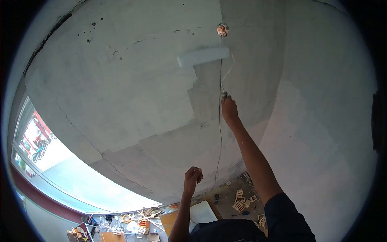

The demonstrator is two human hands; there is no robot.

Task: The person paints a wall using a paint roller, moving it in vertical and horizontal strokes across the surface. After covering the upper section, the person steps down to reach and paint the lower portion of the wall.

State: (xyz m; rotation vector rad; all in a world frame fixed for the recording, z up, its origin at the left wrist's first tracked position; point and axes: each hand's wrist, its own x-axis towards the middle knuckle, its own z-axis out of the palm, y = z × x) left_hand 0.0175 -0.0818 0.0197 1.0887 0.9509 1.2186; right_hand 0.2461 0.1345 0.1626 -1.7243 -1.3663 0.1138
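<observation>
My right hand [229, 109] is closed round the handle of a paint roller [203, 56], arm stretched up. The roller's pale, wide sleeve lies almost level against the grey wall [141, 92], and its thin bent wire frame runs down to the handle. Darker, damp-looking wall surrounds the roller below and to the right, with a stepped edge against the lighter grey. My left hand [193, 176] hangs lower, in front of the wall, with fingers curled in and nothing visible in them. Just above the roller is a rough hole [222, 30] showing reddish material; a dark line drops from it.
A long crack [102, 155] crosses the lower left wall. Past a bright window opening [60, 169] at left, parked bikes show. Below are a brown-edged board [201, 213], wooden pieces [240, 201] and cluttered debris [141, 226]. Another wall [322, 121] meets this one at right.
</observation>
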